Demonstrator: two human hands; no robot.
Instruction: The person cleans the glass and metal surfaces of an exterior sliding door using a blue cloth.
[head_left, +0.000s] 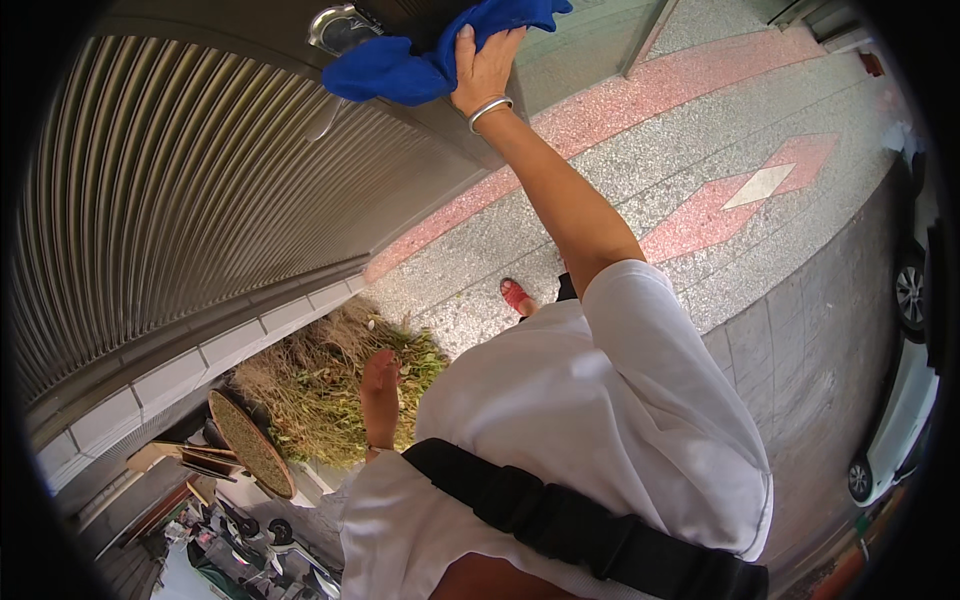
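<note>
My right hand (486, 66), with a silver bangle (489, 112) on the wrist, reaches forward and holds a blue cloth (397, 71). The cloth bunches under my palm and spreads to both sides, against or just in front of a dark door panel (247, 19). A shiny metal door handle (343, 28) shows beside the cloth's left end. Lower left, my left hand (380, 379) hangs by my side, with no object visible in it. Its fingers look partly curled, but their exact pose is unclear. Dried plant stalks (330, 390) lie on the ground beyond it.
Ribbed metal cladding (187, 172) runs along my left above a pale tiled ledge (232, 345). A glass pane (577, 52) stands ahead. Around my sandalled foot (516, 294) is speckled paving (465, 255). A round woven tray (251, 442) leans behind the stalks; parked motor scooters (262, 547) and cars (904, 420) stand farther off.
</note>
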